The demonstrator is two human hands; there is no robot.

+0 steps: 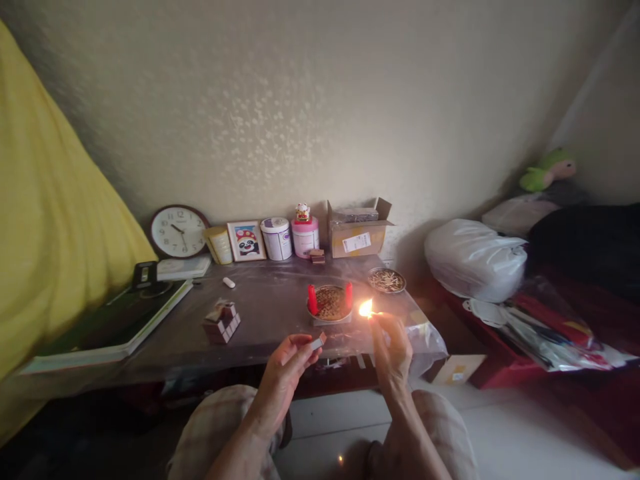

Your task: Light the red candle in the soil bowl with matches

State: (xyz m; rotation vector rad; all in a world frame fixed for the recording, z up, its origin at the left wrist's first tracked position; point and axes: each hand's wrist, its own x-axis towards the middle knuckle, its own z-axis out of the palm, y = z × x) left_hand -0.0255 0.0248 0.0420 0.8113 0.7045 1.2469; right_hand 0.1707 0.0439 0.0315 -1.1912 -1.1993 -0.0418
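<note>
Between the fingers and thumb of my left hand (287, 370) is a small matchbox (318, 342), held above the table's front edge. My right hand (393, 347) pinches a burning match, whose bright flame (367, 308) points up and left. Just left of the flame, two red candles, one on the left (313, 299) and one on the right (349, 295), stand in a round dish (329, 319) filled with brown grains or bits. I see no flame on either candle. Behind my right hand lies a round tin (387, 289) of matchsticks.
Stacked matchboxes (221, 323) stand at the left, near a large book (110, 320). Along the wall are a clock (179, 231), a framed panda picture (247, 241), canisters (276, 239) and an open cardboard box (357, 233). White plastic bags (475, 260) sit at the right; a yellow curtain (55, 200) hangs left.
</note>
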